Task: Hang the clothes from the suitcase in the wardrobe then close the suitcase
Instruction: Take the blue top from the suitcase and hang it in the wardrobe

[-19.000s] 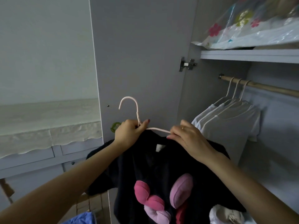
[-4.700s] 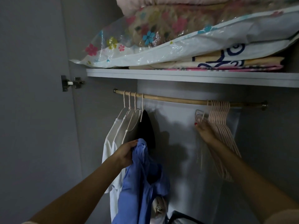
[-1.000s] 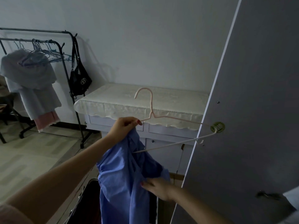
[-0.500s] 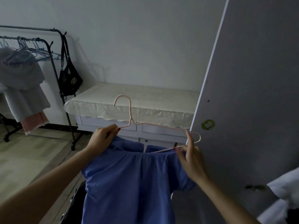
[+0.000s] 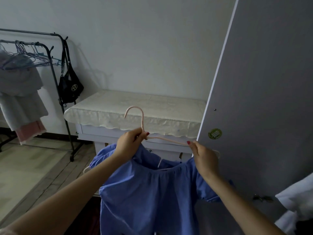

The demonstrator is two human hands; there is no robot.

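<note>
the step in hand looks like dressing the pink hanger (image 5: 142, 122), its neck pinched by the left hand (image 5: 129, 143), with the blue shirt (image 5: 149, 192), whose right shoulder the right hand (image 5: 204, 157) pinches beside the wardrobe door (image 5: 264, 99); next, seat that shoulder.

We are seeing a white cabinet (image 5: 118, 133) standing against the wall, its tabletop (image 5: 135, 102) lying under a cream cloth (image 5: 144, 114) whose scalloped edge is hanging over the front. The floor (image 5: 25, 167) is showing pale planks, and a black rack (image 5: 55, 82) is standing on it to the left, beside the cabinet.
</note>
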